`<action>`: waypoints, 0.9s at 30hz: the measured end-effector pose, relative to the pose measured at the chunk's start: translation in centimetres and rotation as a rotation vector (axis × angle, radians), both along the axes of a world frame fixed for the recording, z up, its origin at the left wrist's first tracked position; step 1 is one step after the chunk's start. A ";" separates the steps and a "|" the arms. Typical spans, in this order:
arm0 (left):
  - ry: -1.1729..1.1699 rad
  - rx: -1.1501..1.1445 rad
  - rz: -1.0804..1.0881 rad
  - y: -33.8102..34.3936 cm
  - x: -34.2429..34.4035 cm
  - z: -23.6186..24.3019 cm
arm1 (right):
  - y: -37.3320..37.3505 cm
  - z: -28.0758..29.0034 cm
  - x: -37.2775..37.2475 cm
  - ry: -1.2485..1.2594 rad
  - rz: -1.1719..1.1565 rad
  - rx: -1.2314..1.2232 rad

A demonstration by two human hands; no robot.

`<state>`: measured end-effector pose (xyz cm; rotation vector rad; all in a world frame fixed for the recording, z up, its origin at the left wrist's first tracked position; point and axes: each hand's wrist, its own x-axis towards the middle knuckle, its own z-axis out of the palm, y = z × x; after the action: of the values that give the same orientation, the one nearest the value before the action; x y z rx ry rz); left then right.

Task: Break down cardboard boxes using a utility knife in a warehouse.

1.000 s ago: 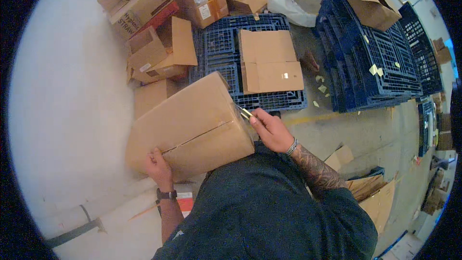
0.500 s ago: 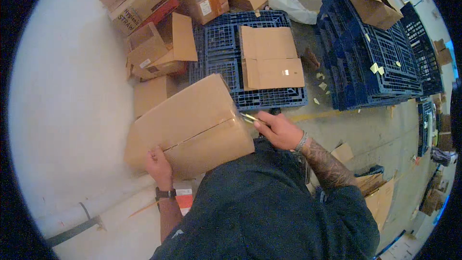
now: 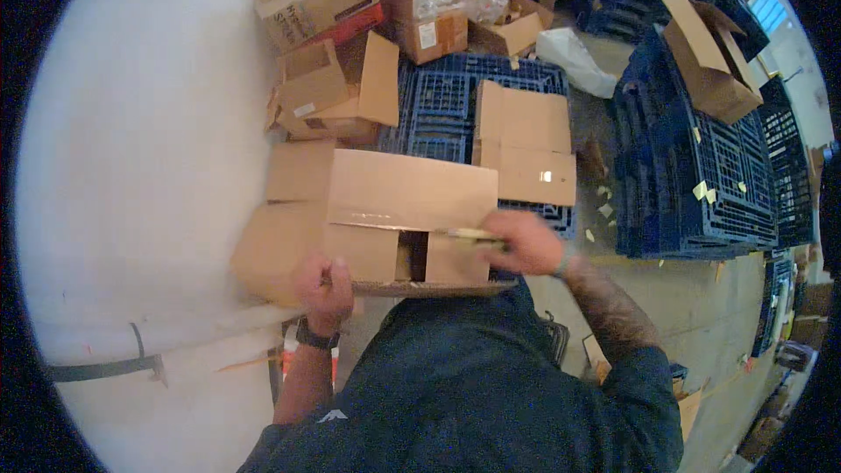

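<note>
In front of my body is a brown cardboard box [image 3: 412, 188]. Its long far flap is raised, and a dark gap shows between the inner flaps. My left hand [image 3: 324, 289] is closed at the near left edge of the box, its fingers curled at the cardboard and somewhat blurred. My right hand [image 3: 528, 243] grips a slim yellowish utility knife [image 3: 470, 235], held over the right part of the box. The knife points left and is smeared by motion, so its blade cannot be made out.
A flattened cardboard piece [image 3: 526, 136] lies on a blue plastic pallet [image 3: 429, 92] beyond the box. Several cardboard boxes [image 3: 320, 13] crowd the far left by a white wall [image 3: 149, 140]. At right rises a pallet stack [image 3: 683, 180] with an open box [image 3: 714, 61] on top.
The box has turned so its long side faces me, and its top has come open with a flap raised. My right hand with the knife has moved over the box.
</note>
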<state>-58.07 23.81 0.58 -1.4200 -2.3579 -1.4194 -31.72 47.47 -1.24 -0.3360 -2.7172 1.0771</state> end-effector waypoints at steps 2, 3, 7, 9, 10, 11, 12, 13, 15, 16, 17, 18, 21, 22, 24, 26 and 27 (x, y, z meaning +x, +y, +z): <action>0.108 0.002 -0.169 1.9 0.4 1.5 | -1.6 -0.7 -1.9 0.009 0.154 -0.049; 0.128 0.034 -0.190 2.4 0.4 2.4 | -2.4 -0.8 -2.7 0.030 0.218 0.046; 0.147 -0.068 -0.353 1.4 -0.5 2.4 | -4.4 -2.3 -4.1 -0.119 0.304 0.361; 0.202 -0.074 -0.421 0.8 -1.0 1.4 | -5.4 -3.4 -4.5 -0.179 0.369 0.360; 0.151 -0.070 -0.495 1.2 -0.9 1.9 | -6.3 -4.6 -4.6 -0.130 0.284 0.331; 0.098 -0.078 -0.564 1.4 -0.7 2.4 | -6.6 -4.0 -5.6 -0.240 0.314 0.376; 0.115 -0.052 -0.569 1.5 -1.0 2.1 | -6.7 -4.2 -6.0 -0.237 0.302 0.405; 0.080 -0.079 -0.616 1.8 -1.5 2.4 | -6.7 -4.5 -6.5 -0.241 0.299 0.417; 0.055 -0.101 -0.677 2.6 -2.8 3.2 | -6.5 -5.2 -6.8 -0.243 0.279 0.436; -0.196 -0.272 -0.674 3.3 -3.2 5.0 | -6.4 -5.6 -7.0 -0.227 0.276 0.443; -0.455 -0.452 -0.655 3.9 -3.4 6.5 | -6.5 -5.8 -6.9 -0.214 0.278 0.440; -0.454 -0.457 -0.664 5.3 -4.2 7.1 | -6.6 -5.9 -7.2 -0.216 0.268 0.436; 0.221 -0.463 -0.808 9.9 -5.0 7.4 | -6.8 -5.8 -8.2 -0.321 0.248 0.440; 0.620 -0.499 -0.768 11.1 -4.3 7.2 | -6.7 -6.1 -8.6 -0.305 0.258 0.461; 1.024 -0.521 -0.712 12.7 -3.8 6.6 | -6.9 -6.3 -8.9 -0.284 0.264 0.480; 1.123 -0.622 -0.883 14.0 -3.8 6.4 | -7.2 -5.6 -9.0 -0.354 0.312 0.486; 1.130 -0.619 -0.887 14.8 -4.5 6.8 | -7.4 -7.8 -9.4 -0.372 0.286 0.426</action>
<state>-62.59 38.57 7.36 -2.5796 -1.4048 0.3314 -41.11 40.07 -8.99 -0.0823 -3.3064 0.4931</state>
